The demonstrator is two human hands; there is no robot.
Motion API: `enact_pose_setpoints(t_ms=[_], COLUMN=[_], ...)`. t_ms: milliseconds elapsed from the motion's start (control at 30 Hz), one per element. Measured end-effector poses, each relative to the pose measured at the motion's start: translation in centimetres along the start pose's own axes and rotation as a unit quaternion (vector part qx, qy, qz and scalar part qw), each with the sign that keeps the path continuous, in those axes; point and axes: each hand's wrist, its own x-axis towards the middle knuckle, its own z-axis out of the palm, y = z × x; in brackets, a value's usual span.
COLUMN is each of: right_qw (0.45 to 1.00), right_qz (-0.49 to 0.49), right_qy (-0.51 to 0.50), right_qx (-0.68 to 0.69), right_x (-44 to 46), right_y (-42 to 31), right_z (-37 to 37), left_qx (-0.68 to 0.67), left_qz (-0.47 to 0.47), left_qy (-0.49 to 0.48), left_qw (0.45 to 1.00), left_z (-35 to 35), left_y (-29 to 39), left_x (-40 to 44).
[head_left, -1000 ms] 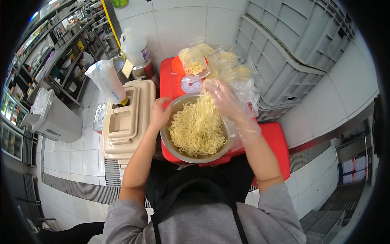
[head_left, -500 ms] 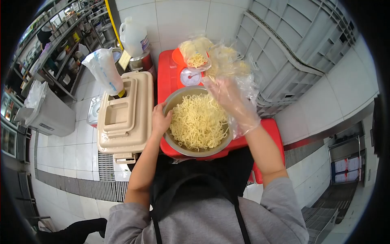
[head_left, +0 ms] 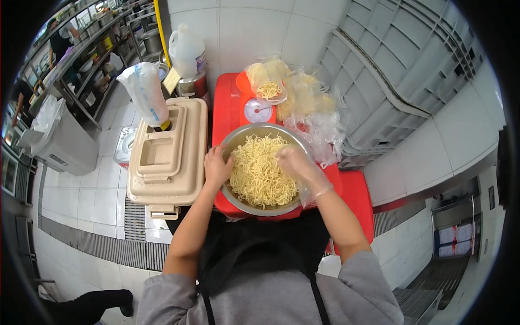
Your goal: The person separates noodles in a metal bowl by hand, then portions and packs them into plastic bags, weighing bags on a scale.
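Mid-frame, our left hand [head_left: 218,167], half curled, grips the bowl [head_left: 239,136] by its left rim. Our gloved right hand [head_left: 295,164] curls against the noodles [head_left: 261,176] inside; we cannot tell whether it holds any. Above we see a scale [head_left: 259,111], then bags [head_left: 307,100] upper centre, crates [head_left: 387,73] upper right.

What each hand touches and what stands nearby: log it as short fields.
Left hand: bare, on the left rim of the bowl
Right hand: clear glove, at the noodles
Noodles: loose heap in the bowl
Bagged noodles: beyond the bowl, beside the scale
Beige box: lidded, left of the bowl
Crates: grey, to the right
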Motion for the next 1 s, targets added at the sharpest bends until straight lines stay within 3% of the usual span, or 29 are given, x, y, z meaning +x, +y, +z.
enact_pose_setpoints(t_ms=[67, 133, 200, 300, 400, 533, 700, 800, 900, 1000], right_qw=[0.988, 0.99, 0.987, 0.995, 0.998, 0.998, 0.998, 0.997, 0.998, 0.997], right_qz=[0.114, 0.136, 0.124, 0.069, 0.058, 0.049, 0.013, 0.004, -0.009, -0.025], right_qy=[-0.048, -0.033, -0.026, 0.03, 0.018, -0.001, 0.02, 0.029, 0.05, 0.07], right_qx=[-0.088, 0.0, 0.094, 0.063, 0.009, -0.051, -0.059, -0.07, -0.037, -0.011], right_x=[3.5, 5.4, 7.1, 9.3, 10.6, 11.7, 12.6, 13.1, 13.4, 13.5], right_y=[-10.1, -15.3, -18.3, -22.2, -26.3, -30.1, -33.6, -35.2, -36.5, -37.2], right_z=[-3.1, -6.3, -9.5, -12.3, -14.1, -15.5, -17.7, -19.3, -20.5, -21.6], left_qx=[0.002, 0.005, 0.004, -0.006, -0.009, -0.053, 0.12, 0.202, 0.083, 0.045], left_qz=[-0.006, -0.008, -0.001, -0.005, 0.02, 0.107, 0.215, 0.107, 0.019, 0.151], left_qy=[-0.008, -0.014, -0.004, -0.006, 0.013, 0.055, -0.012, -0.132, -0.095, 0.002], left_qw=[1.0, 1.0, 1.0, 1.0, 1.0, 0.991, 0.969, 0.965, 0.992, 0.988], left_z=[-0.2, -0.4, -0.1, 0.0, -0.9, -2.3, -1.5, 0.6, 3.2, 2.9], left_y=[-0.2, 0.3, 0.1, -0.1, 1.7, 6.5, 12.6, 14.2, 13.3, 12.9], left_x=[-0.8, -0.4, -0.4, -0.4, 0.8, 7.0, 13.5, 16.3, 19.2, 20.9])
